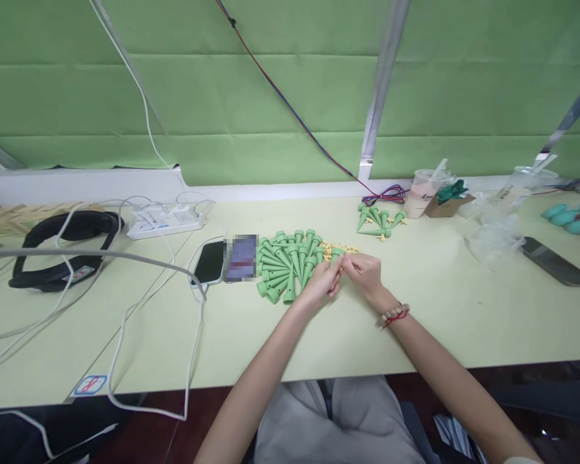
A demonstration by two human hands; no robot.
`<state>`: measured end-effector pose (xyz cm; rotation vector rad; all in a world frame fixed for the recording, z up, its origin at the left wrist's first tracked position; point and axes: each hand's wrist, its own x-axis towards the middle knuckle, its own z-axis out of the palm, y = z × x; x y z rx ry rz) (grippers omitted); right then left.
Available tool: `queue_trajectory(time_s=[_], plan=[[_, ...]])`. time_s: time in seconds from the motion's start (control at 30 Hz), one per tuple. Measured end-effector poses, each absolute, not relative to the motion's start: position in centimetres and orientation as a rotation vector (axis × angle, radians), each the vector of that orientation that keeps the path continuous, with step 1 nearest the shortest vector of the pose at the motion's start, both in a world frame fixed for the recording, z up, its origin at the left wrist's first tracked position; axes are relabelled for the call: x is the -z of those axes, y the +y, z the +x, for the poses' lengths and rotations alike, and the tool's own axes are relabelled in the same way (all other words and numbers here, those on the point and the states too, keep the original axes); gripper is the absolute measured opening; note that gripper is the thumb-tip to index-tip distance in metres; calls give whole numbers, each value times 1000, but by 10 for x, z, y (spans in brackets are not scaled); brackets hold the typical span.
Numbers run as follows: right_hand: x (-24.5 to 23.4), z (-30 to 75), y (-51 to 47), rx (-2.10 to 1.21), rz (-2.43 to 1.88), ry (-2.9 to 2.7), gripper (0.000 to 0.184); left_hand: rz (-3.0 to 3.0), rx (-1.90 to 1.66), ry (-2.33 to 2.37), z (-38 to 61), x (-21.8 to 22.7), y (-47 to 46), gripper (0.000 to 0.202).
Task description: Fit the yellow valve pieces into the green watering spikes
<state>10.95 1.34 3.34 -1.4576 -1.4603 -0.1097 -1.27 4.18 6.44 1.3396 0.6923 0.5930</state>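
My left hand (323,282) and my right hand (365,270) meet over the pale table (415,309), fingers pinched together around one green plastic cone (336,256). Just left of them lies a pile of several green cones (286,264). A scatter of small yellow pieces (337,247) sits right behind my hands. A smaller group of green cones (377,220) lies farther back. A beaded bracelet is on my right wrist.
Two phones (225,261) lie left of the pile, with white cables, a power strip (165,221) and a black neck-band device (60,248) further left. At back right stand a plastic cup (423,192), a cardboard box (447,203), clear bags (493,241), another phone (558,261) and teal pieces (570,216).
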Motion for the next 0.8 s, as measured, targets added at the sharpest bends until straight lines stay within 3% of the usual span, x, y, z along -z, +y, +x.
queue_trajectory(time_s=[0.17,0.33,0.8], plan=[[-46,101,15,-378,-1244,-1199,23,1458,-1055,827,-10,-58,49,35],[-47,98,17,-701,-1098,-1093,25,1640,-1164,828,-15,-52,55,29],[-42,101,18,-564,-1193,-1214,22,1440,-1037,914,-8,-50,50,37]])
